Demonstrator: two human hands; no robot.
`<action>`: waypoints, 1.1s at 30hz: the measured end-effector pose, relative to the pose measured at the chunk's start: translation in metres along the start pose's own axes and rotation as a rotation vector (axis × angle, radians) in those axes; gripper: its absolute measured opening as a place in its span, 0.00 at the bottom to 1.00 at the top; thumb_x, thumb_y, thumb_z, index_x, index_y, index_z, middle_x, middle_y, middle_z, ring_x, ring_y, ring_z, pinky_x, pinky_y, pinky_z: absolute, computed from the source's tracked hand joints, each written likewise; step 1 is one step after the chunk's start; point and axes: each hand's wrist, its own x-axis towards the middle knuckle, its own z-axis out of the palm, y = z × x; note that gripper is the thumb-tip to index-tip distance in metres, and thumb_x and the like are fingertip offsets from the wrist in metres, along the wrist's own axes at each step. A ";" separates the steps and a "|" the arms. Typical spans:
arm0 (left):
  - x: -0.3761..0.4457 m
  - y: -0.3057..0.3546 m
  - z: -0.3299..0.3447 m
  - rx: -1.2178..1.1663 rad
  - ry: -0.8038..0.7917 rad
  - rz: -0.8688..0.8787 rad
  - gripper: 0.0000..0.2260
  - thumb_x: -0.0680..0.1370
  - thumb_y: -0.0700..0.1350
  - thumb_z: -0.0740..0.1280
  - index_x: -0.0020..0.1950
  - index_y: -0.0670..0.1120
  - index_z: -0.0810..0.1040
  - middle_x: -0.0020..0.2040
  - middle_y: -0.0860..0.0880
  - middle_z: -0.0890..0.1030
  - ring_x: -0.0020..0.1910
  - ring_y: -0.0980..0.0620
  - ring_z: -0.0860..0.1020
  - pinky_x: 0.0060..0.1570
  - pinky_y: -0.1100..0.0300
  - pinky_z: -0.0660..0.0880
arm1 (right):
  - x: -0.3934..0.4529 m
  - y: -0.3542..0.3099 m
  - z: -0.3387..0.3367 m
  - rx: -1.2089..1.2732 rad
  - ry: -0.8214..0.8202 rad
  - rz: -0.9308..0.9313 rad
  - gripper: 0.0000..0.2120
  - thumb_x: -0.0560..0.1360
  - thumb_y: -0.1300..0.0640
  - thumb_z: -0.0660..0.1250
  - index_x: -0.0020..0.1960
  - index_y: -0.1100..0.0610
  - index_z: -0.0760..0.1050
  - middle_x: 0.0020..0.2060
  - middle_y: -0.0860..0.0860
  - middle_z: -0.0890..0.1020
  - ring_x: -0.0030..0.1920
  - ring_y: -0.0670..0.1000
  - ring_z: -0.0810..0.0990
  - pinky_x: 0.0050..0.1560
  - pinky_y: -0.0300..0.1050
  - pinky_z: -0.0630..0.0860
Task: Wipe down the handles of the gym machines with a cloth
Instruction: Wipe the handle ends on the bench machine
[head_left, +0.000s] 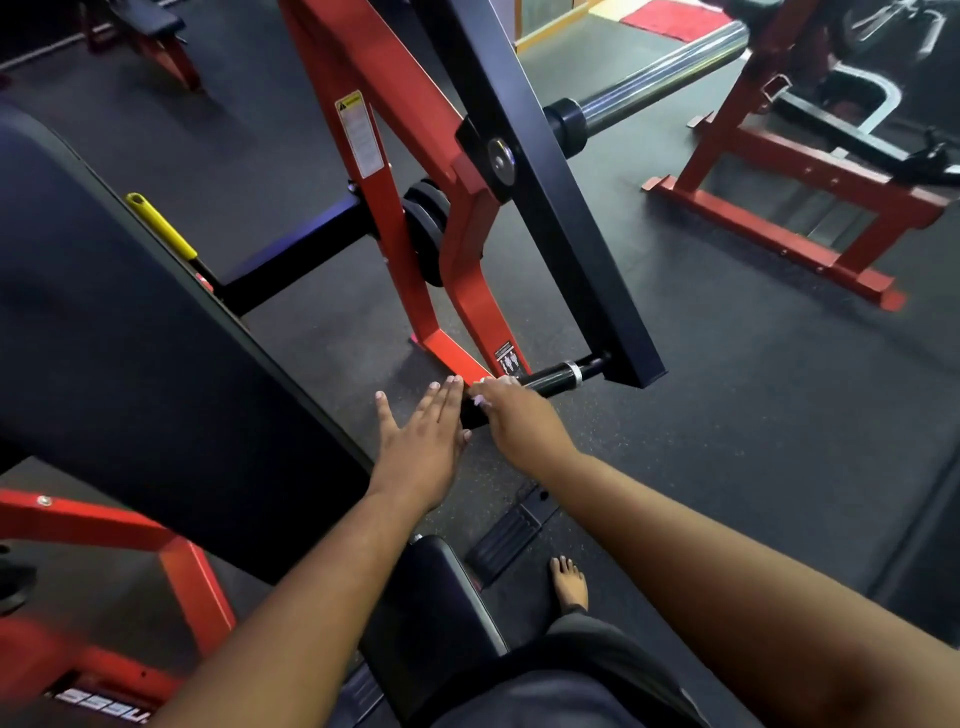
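Item: black machine handle, a short horizontal bar with a silver collar, at centre frame, projecting from the lower end of a dark lever arm that slants down from the top centre. Right hand: centre frame, fingers curled over the near end of the handle, with a small patch of white cloth showing at the fingertips; most of the cloth is hidden under the hand. Left hand: just left of the right hand, flat, fingers straight and slightly spread, holding nothing, its fingertips near the red frame foot; whether it touches the handle cannot be told. Red machine frame: upright members running from top centre down to the floor at centre, bearing a warning label in its upper part. Dark padded surface: fills the left of the frame, tilted. Yellow adjustment lever: upper left, beside the pad. Chrome weight sleeve: upper right of centre, jutting from the lever arm. Second red machine: upper right. Dark speckled rubber floor: right and centre. Bare foot: lower centre on the floor. Dark seat pad: lower centre, between the forearms.
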 end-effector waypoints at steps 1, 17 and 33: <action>0.000 -0.001 0.001 -0.001 0.001 0.000 0.30 0.87 0.55 0.50 0.84 0.48 0.40 0.85 0.53 0.51 0.83 0.56 0.48 0.75 0.28 0.38 | -0.006 -0.001 0.003 0.080 0.020 -0.057 0.12 0.82 0.62 0.59 0.61 0.53 0.77 0.52 0.52 0.80 0.54 0.53 0.80 0.53 0.49 0.78; 0.002 -0.003 -0.007 0.045 -0.058 0.030 0.26 0.87 0.57 0.46 0.84 0.54 0.46 0.85 0.55 0.48 0.83 0.55 0.46 0.74 0.26 0.37 | -0.012 0.026 0.032 1.493 0.686 0.783 0.14 0.85 0.63 0.59 0.68 0.57 0.77 0.52 0.49 0.80 0.50 0.48 0.79 0.62 0.47 0.76; 0.003 -0.003 -0.010 -0.011 -0.073 0.015 0.24 0.88 0.55 0.47 0.84 0.55 0.49 0.84 0.56 0.49 0.83 0.57 0.46 0.74 0.27 0.37 | -0.062 -0.002 0.016 1.370 0.490 0.771 0.12 0.85 0.53 0.61 0.53 0.55 0.81 0.33 0.53 0.80 0.35 0.48 0.78 0.48 0.48 0.77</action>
